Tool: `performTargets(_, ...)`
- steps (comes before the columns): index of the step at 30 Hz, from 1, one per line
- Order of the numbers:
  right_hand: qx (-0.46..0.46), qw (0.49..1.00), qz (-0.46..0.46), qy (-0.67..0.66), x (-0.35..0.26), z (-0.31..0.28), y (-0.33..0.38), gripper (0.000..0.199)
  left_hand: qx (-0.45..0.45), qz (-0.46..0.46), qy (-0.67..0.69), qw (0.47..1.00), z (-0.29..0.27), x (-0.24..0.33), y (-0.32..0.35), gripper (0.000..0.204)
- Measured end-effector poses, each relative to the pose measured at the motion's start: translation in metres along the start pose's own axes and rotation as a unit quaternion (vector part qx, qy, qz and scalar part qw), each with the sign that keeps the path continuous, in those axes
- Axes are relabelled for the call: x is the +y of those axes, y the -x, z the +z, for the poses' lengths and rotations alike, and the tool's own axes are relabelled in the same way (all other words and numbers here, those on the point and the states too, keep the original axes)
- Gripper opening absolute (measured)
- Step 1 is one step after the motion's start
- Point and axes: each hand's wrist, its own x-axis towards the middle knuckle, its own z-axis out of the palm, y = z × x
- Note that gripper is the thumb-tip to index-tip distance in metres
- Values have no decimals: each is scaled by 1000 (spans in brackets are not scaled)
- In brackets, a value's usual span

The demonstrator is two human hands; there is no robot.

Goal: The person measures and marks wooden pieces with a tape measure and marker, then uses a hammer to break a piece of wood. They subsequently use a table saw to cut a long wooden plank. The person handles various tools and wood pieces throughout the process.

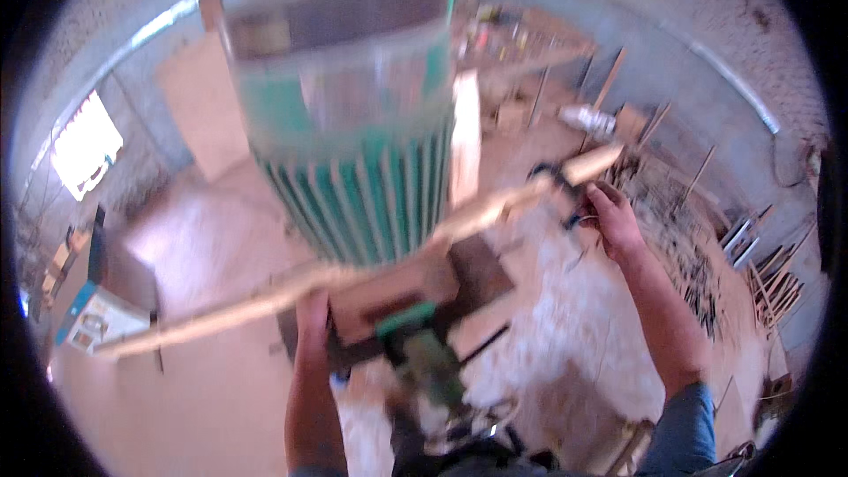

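Note:
A long pale wooden strip (212, 311) runs from lower left to upper right across a reddish-brown bench fixture (389, 300) with dark plates and a green part. My right hand (609, 212) is closed on a dark clamp-like tool (558, 184) at the strip's far right end. My left hand (314, 311) reaches to the strip's near side beside the fixture. Its fingers are blurred and mostly hidden, so their grip does not show. A big see-through container with green ribs (353, 185) looms close to the camera and hides the strip's middle.
A printed cardboard box (95, 322) stands by the strip's left end. Wood offcuts (698, 283) and leaning sticks (782, 283) lie along the right wall. A cluttered workbench (521, 49) is at the back, and a bright window (87, 146) is at left.

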Motion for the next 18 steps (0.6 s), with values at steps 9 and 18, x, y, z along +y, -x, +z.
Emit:
performTargets(9,94,868,-433,224,-389,85,-57,69,48,-199,-4,979,18,73,35,39)
performTargets(18,-78,902,-424,23,-468,172,-128,40,33,-163,-92,982,16,77,25,49)
